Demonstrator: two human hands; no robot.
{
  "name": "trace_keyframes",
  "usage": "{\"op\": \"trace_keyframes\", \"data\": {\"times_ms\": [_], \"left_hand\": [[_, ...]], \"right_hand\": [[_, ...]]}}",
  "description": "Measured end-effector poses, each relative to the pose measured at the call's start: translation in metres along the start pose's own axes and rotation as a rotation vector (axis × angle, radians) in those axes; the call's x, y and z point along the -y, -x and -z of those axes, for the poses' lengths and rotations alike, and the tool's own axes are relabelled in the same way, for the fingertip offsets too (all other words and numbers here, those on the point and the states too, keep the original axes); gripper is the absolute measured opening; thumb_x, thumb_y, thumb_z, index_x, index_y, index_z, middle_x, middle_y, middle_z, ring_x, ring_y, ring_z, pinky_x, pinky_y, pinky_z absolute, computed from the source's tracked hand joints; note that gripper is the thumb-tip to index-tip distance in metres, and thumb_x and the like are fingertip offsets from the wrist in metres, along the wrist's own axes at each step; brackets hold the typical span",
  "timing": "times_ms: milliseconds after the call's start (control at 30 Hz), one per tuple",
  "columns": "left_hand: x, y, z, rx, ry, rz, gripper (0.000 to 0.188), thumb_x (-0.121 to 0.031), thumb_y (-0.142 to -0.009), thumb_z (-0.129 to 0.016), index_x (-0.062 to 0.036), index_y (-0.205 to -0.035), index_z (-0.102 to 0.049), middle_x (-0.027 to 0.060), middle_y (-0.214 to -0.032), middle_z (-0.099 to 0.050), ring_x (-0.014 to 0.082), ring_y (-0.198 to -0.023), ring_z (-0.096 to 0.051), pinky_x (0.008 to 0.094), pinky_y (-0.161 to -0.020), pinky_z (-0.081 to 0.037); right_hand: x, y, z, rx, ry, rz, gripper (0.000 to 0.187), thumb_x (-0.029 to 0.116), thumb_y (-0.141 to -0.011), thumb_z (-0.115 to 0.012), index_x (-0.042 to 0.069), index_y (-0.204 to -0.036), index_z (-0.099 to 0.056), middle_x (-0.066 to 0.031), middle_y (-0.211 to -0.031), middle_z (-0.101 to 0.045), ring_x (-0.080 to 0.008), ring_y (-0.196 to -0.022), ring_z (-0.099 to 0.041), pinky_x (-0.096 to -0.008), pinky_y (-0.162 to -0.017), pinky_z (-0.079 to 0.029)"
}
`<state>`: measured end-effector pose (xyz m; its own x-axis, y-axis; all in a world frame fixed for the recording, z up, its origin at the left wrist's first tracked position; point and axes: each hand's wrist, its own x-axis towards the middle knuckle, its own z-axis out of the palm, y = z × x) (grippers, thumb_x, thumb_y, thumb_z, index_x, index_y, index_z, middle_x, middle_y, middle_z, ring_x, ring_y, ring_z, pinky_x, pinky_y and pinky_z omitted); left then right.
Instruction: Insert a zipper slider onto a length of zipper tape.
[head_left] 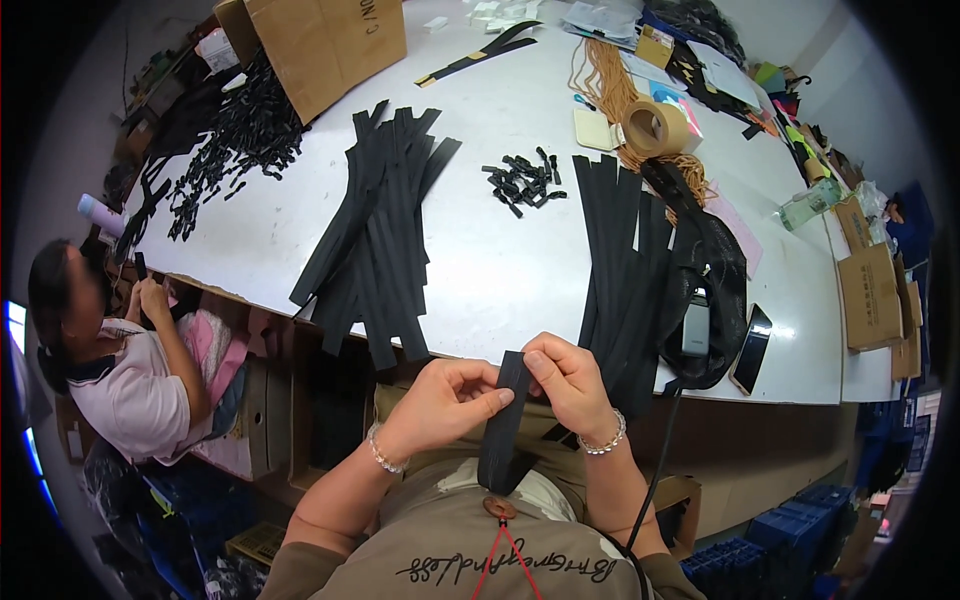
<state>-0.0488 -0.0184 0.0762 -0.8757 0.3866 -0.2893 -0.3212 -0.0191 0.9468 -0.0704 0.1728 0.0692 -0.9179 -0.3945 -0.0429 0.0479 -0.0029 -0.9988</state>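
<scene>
Above my lap, at the table's front edge, I hold a black zipper strip (505, 430) that hangs down in a loop. My left hand (455, 398) is closed on its upper part, thumb across the front. Beside it, my right hand (565, 378) pinches the strip's top end. Flat on the table to the left lies a pile of similar black strips (378, 235). Another bundle of strips (625, 260) lies to the right, hanging over the edge. Between the two sits a small heap of black zipper pulls (525, 182).
A black bag (705, 300) with a grey device and a phone (751, 348) lie at the right. Behind them are a tape roll (655, 130) and tan cords (605, 80). A cardboard box (330, 55) stands far left. A co-worker (140, 370) sits at the left.
</scene>
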Motion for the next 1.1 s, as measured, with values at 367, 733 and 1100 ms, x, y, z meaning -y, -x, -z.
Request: {"op": "trace_keyframes", "data": {"times_ms": [367, 733, 1100], "left_hand": [[0.002, -0.006, -0.003, 0.055, 0.035, -0.004, 0.011, -0.009, -0.085, -0.062, 0.0009, -0.082, -0.06, -0.0051, -0.069, -0.055, -0.0006, -0.062, -0.046, 0.017, -0.054, -0.039], [-0.006, -0.005, -0.002, 0.079, 0.016, -0.01, 0.016, -0.014, -0.088, -0.06, -0.0009, -0.079, -0.058, -0.006, -0.068, -0.052, -0.0004, -0.062, -0.043, 0.0174, -0.054, -0.037], [0.026, -0.022, -0.029, -0.065, 0.279, -0.182, 0.036, -0.028, -0.099, -0.044, -0.0055, -0.073, -0.052, -0.0067, -0.062, -0.044, 0.001, -0.056, -0.036, 0.0191, -0.049, -0.031]], "right_hand": [[0.001, 0.003, 0.001, -0.03, 0.018, 0.002, 0.021, 0.015, -0.095, -0.049, 0.0, -0.082, -0.056, 0.0018, -0.063, -0.051, -0.0042, -0.059, -0.044, -0.0202, -0.054, -0.039], [0.0, 0.004, -0.002, -0.005, -0.026, -0.016, 0.022, 0.015, -0.094, -0.05, 0.001, -0.079, -0.055, 0.0032, -0.062, -0.047, -0.0039, -0.058, -0.04, -0.0208, -0.051, -0.034], [-0.022, 0.008, -0.027, -0.286, 0.033, 0.195, 0.017, 0.007, -0.09, -0.052, 0.0, -0.075, -0.053, 0.0025, -0.06, -0.045, -0.0048, -0.055, -0.038, -0.0219, -0.049, -0.032]]}}
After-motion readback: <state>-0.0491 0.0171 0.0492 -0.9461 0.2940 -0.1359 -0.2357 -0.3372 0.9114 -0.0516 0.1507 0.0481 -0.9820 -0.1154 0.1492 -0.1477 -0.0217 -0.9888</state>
